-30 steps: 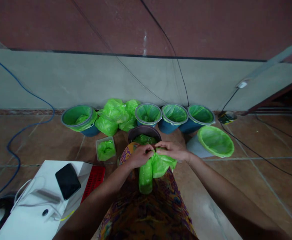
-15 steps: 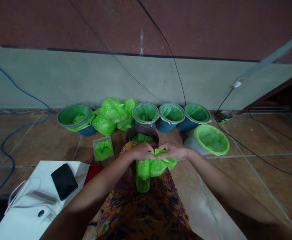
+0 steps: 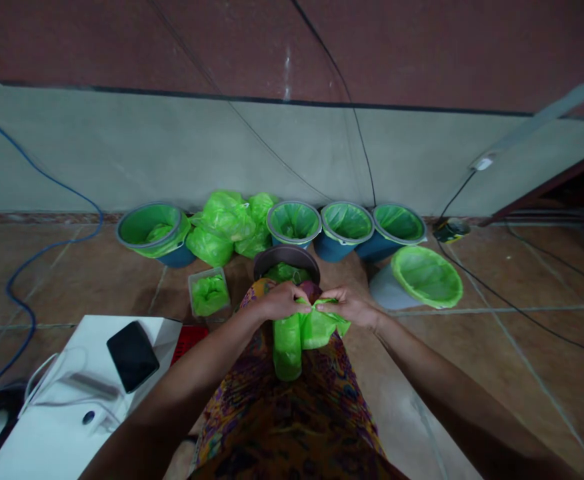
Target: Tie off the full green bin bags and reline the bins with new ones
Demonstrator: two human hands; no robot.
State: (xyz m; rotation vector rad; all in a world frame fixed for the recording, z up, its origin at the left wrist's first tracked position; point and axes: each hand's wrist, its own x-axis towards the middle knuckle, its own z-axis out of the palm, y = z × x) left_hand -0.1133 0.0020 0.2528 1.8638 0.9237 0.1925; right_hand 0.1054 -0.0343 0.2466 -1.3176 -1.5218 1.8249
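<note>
Thin green plastic bag hangs between my two hands above my lap. My left hand pinches its upper edge near the middle. With fingers and thumb closed, my right hand grips the same edge just to the right. A roll of green bags lies on my patterned clothing, under my left hand and against the bag; whether the two are joined I cannot tell. Just beyond my hands stands a dark round bin with green plastic inside.
Along the wall stand several lined bins, among them a blue one at left, beside filled green bags. A pale lined bin tilts at right. A small clear tub and a white table with a phone are at left.
The bag's loose right part has drawn in a little and hangs straighter between my hands. Both hands keep their hold. The whole view has shifted slightly.
</note>
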